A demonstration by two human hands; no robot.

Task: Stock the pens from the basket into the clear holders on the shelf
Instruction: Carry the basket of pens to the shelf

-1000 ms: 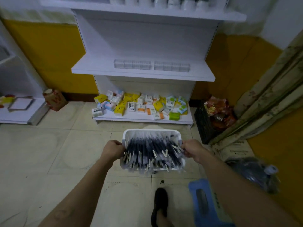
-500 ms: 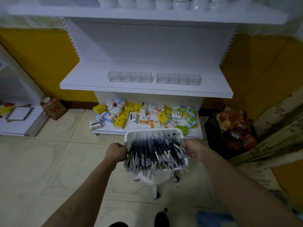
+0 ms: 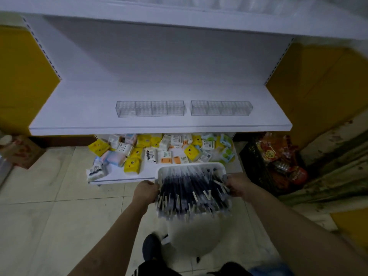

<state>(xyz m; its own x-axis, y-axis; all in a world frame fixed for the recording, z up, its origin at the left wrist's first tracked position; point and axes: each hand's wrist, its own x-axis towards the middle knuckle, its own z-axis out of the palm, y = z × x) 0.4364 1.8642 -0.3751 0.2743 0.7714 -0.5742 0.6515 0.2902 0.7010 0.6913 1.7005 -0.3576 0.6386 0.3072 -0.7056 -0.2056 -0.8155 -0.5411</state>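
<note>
Both hands, left (image 3: 146, 191) and right (image 3: 238, 185), grip the sides of the white basket (image 3: 191, 166) of pens (image 3: 191, 193), near the shelf (image 3: 159, 124) carrying two clear holders (image 3: 150, 108)

Pens (image 3: 191, 194) blurred at near ends; white round shape (image 3: 191, 238) under basket (image 3: 191, 165) smeared; top-shelf goods (image 3: 219, 2) cropped above.

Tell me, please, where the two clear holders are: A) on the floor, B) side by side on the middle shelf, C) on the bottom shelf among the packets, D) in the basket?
B: the left holder and the right holder stand side by side on the middle shelf, a gap between them.
</note>
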